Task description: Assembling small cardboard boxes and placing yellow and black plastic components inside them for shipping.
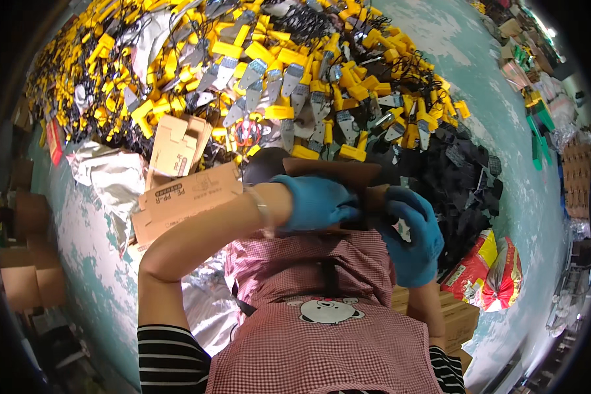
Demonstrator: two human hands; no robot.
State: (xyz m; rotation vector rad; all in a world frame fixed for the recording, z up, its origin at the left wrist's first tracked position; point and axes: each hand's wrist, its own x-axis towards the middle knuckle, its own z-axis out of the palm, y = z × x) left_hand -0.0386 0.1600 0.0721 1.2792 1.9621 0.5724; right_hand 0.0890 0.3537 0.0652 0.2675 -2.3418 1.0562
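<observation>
My left hand (316, 201) and my right hand (411, 231) both wear blue gloves and meet in front of my chest. Between them they grip a flat brown cardboard piece (335, 172) with a dark part behind it. My left hand's fingers wrap over its middle. My right hand clasps its right end, where a small pale item shows at the palm. A thin bracelet (264, 210) sits on my left wrist. Just beyond the hands lies a huge heap of yellow-and-grey tools (276, 72) on the floor.
Brown cardboard boxes (180, 177) lie to the left of my hands, beside crumpled silver plastic (108, 177). A pile of black parts (466, 184) lies to the right. A red-and-yellow bag (496, 269) sits at lower right, next to a carton (456, 315). The floor (505, 118) is worn green.
</observation>
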